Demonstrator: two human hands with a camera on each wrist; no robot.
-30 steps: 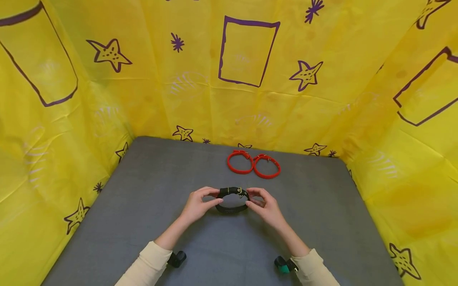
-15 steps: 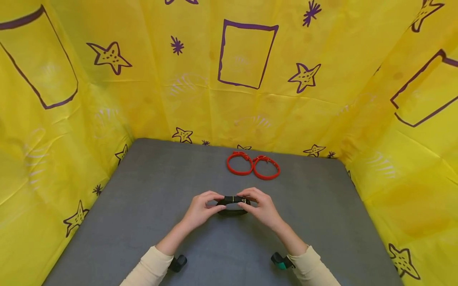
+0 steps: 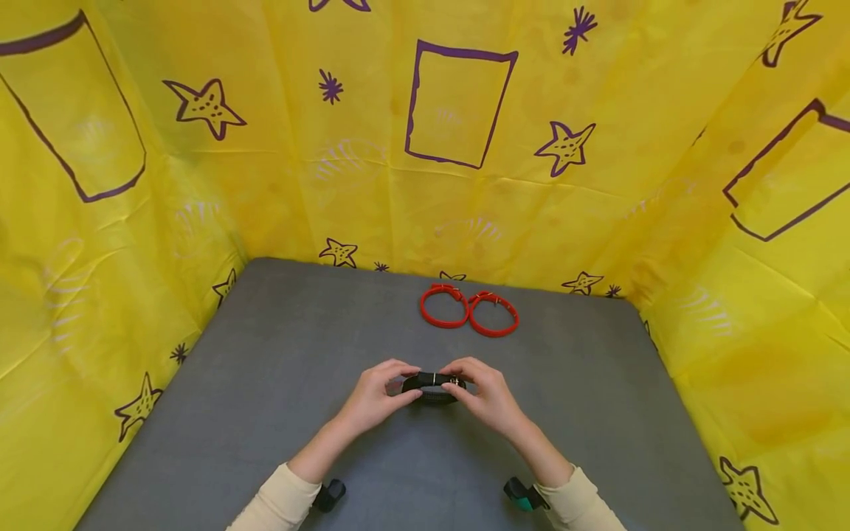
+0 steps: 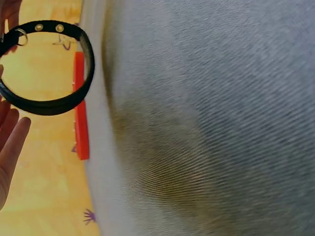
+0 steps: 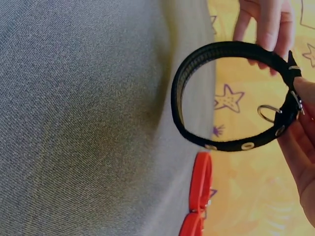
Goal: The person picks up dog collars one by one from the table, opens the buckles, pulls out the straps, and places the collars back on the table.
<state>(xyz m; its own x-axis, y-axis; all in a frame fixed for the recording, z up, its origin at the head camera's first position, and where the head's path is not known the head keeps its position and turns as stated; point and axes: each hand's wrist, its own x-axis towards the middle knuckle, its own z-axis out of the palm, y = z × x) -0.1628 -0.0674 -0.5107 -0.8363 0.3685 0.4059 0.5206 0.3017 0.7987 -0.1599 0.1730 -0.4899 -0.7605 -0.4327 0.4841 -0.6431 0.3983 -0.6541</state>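
Black collar (image 3: 428,380) held above the tabletop (image 3: 299,317), well in from the far edge, near which two red collars (image 3: 493,333) lie. The left hand (image 3: 373,397) grip pinches one side, the right hand (image 3: 493,400) grip the buckle (image 5: 297,102) side. Within the last second it has tipped and the hands drawn closer, so turning it seems underway.
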